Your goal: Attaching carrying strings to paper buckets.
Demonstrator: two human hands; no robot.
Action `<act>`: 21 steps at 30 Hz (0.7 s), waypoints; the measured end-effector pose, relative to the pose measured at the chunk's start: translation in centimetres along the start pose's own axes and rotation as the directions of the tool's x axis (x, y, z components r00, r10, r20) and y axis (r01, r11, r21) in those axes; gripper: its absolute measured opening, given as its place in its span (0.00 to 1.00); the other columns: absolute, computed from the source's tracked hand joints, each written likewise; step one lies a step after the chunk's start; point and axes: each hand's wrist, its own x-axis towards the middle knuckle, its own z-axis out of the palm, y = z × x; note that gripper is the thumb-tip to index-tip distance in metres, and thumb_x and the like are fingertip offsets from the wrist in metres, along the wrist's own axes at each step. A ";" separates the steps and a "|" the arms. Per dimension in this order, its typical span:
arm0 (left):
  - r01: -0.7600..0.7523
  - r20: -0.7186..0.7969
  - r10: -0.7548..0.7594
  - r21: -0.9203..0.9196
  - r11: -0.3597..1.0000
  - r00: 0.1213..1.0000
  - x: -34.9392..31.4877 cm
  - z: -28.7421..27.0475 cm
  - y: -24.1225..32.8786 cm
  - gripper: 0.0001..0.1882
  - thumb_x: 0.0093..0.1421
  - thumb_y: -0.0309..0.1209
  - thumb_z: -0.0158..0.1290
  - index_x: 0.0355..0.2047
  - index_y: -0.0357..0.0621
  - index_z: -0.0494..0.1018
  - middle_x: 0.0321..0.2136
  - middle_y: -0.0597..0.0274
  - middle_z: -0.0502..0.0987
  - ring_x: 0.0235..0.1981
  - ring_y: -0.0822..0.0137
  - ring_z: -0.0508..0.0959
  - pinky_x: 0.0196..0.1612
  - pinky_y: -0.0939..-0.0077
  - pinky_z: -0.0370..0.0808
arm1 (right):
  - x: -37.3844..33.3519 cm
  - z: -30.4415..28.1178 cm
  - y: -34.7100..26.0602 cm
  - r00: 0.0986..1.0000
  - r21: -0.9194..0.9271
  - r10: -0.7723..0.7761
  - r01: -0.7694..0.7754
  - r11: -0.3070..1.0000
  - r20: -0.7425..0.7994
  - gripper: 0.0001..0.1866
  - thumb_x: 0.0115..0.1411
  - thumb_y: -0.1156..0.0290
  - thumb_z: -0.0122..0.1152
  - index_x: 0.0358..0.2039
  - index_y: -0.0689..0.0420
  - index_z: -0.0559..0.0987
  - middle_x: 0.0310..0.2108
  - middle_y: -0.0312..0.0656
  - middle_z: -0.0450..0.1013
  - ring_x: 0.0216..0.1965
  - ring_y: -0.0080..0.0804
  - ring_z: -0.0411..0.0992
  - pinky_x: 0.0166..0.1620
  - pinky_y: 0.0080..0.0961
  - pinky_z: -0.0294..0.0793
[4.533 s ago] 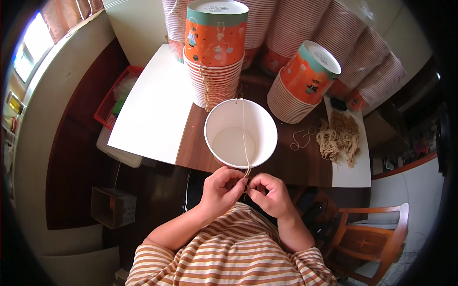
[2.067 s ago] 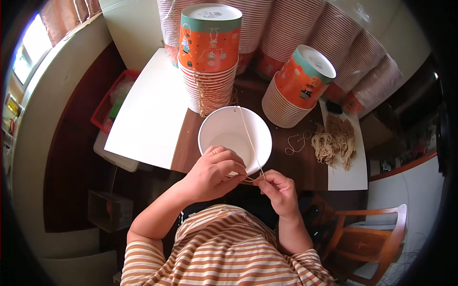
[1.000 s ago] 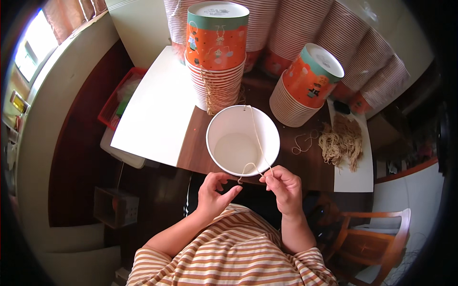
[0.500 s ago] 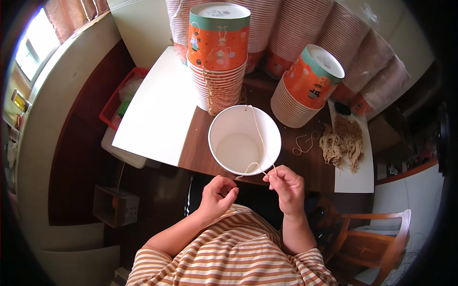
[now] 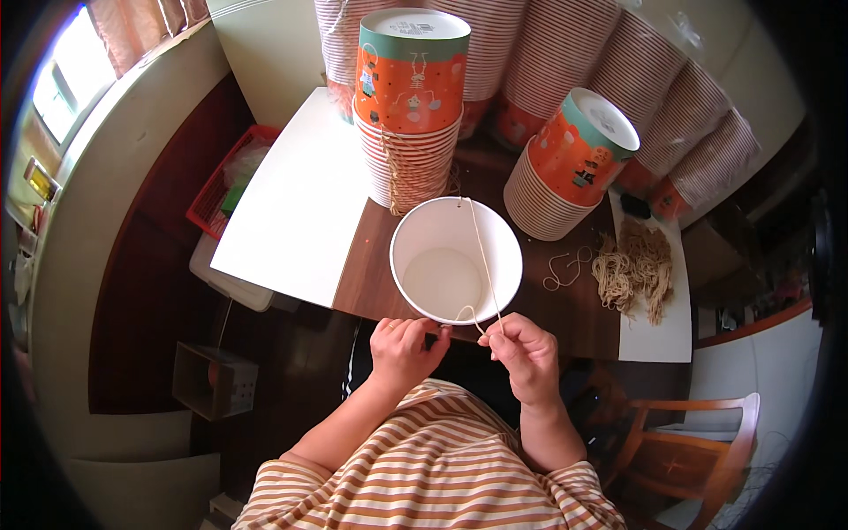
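Observation:
A white-lined paper bucket [image 5: 415, 252] stands with its mouth toward me at the table's front edge. A thin tan string [image 5: 482, 247] runs from a hole in its far rim, across the mouth, to my right hand [image 5: 528, 358]. That hand pinches the string between thumb and fingers, just right of the near rim. From there a short loop of the string curves back to the near rim. My left hand [image 5: 402, 355] is closed, fingers curled, against the outside of the near rim; what its fingertips grip is hidden.
Behind the bucket rise two stacks of upturned orange-and-green paper buckets [image 5: 411, 84] [image 5: 574, 168], the left one draped with strings. Wrapped stacks [image 5: 556, 53] line the back. A bundle of tan strings [image 5: 640, 265] lies at right. A red basket [image 5: 212, 199] and wooden chair [image 5: 689, 442] flank the table.
My left hand has moved up and right to the bucket's near rim. My right hand has shifted slightly left, still pinching the string, and the small loop has narrowed.

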 end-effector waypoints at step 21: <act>0.667 0.643 -0.192 -0.737 0.109 0.742 4.6 -7.5 0.1 0.04 0.56 0.20 0.52 0.25 0.35 0.76 0.38 0.60 0.74 0.28 0.78 0.70 0.31 0.85 0.68 | 3.8 -1.5 -1.1 0.980 -0.286 -0.164 0.127 0.950 -0.108 0.05 0.57 0.75 0.59 0.27 0.63 0.77 0.24 0.36 0.72 0.24 0.16 0.67 0.28 0.14 0.66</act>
